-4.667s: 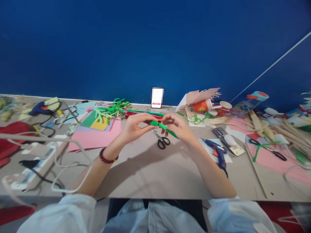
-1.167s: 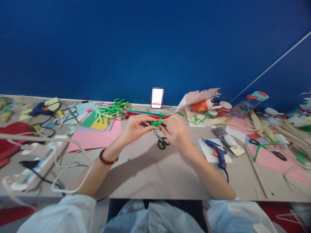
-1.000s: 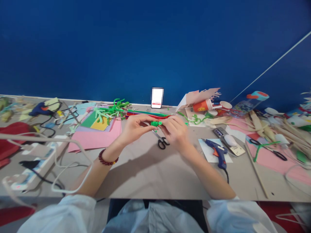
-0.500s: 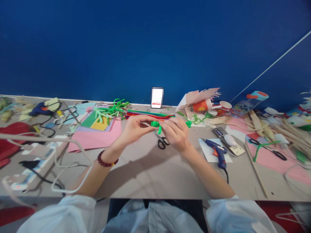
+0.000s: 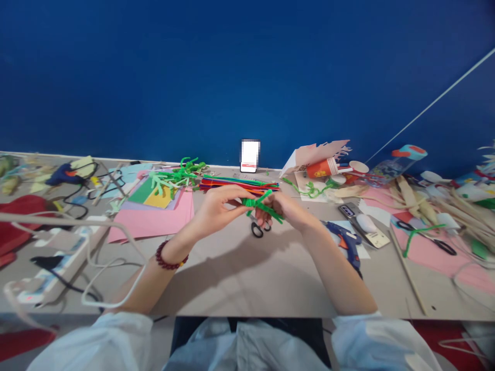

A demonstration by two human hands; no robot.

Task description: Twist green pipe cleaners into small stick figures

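Note:
Above the middle of the table, my left hand (image 5: 220,210) pinches the coiled end of a green pipe cleaner (image 5: 252,202) between thumb and fingers. Two fuzzy strands stick out of the coil to the right, one slanting up and one slanting down. My right hand (image 5: 288,210) is curled around these strands, its fingertips partly behind them. Scissors (image 5: 257,230) with black handles lie just beneath the hands, their blades mostly hidden. A bundle of red, blue and green pipe cleaners (image 5: 235,184) lies behind the hands.
A phone (image 5: 249,155) leans upright against the blue wall. To the right are a blue glue gun (image 5: 347,241), a wooden stick (image 5: 408,270) and paper cups (image 5: 322,168). On the left lie pink paper (image 5: 154,224), green pipe cleaner pieces (image 5: 187,167) and a power strip (image 5: 64,268) with cables.
My right hand has turned and shifted slightly right, its fingers now lower. The green strands, earlier mostly covered by it, now show crossing in front of its fingers. My left hand stays nearly still.

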